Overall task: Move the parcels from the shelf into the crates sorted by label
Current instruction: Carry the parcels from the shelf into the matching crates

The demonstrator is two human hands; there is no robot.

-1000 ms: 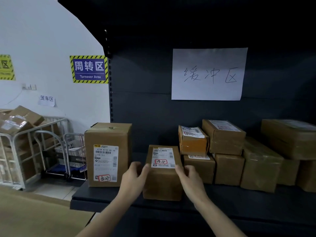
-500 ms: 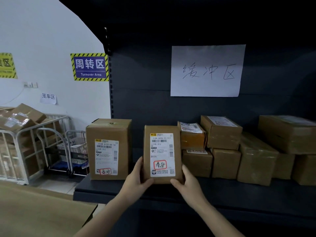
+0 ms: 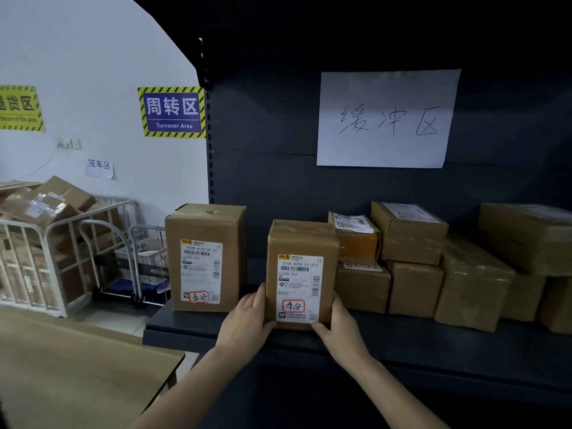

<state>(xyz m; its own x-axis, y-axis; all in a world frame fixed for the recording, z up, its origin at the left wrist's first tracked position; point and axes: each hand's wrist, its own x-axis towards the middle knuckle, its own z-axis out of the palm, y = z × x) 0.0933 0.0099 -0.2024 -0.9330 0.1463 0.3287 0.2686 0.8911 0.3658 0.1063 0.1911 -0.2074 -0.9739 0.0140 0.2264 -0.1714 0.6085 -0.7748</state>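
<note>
Holding a small parcel upright at the front of the shelf, left hand and right hand pressed on its lower corners. Could slip from so low a grip, or knock the tall box just beside. No crates in view.

The frame is dim at right and top, where the dark shelf unit swallows light. The white wall at upper left is brightest. Taped parcels show faint glare. Wide-angle curvature bends edges.
</note>
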